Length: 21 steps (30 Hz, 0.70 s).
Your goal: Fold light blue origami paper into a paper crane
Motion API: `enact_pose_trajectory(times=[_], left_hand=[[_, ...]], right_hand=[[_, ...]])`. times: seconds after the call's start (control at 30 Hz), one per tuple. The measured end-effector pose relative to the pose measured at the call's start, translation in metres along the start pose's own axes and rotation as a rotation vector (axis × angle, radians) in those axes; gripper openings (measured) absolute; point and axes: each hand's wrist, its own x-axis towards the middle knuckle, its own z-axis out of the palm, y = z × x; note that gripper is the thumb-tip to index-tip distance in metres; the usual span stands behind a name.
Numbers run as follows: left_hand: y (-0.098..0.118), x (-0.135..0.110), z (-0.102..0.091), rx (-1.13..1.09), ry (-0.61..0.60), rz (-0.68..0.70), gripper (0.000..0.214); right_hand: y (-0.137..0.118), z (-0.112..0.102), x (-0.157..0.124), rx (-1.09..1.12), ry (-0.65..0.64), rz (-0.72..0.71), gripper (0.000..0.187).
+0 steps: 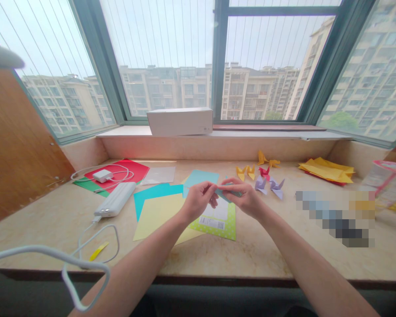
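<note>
A home — bay window, apartment blocks outside

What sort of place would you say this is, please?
Probably a room in a home, at a bay window used as a craft desk: wide window panes face tall buildings, and folded paper birds stand on the ledge.

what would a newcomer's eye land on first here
Probably the bare left hand and right hand at centre, holding a small folded light-blue paper between them. Next, the yellow, red and lilac folded-paper birds on the right, then the bright-red paper sheet at left.
</note>
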Motion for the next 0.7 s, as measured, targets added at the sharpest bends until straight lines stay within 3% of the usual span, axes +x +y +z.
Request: enact_pose_trajectory(times=[0.2,0.33,0.7], left_hand=[[-0.005,0.001,0.001,-0.003,0.069,0.063,0.033],[-0.006,0.0,0.001,0.022,0.077,0.088,0.029],[-0.001,-0.005,-0.006,0.491,-0.141,0.172,0.026]], right_hand=[[-0.007,-0.002,0.006,-0.102,0.202,0.075,0.047],[-0.009,-0.008,0.008,-0.188,0.277,0.095,0.04],[-0.006,-0.012,0.006,-0.163,0.163,0.123,0.024]])
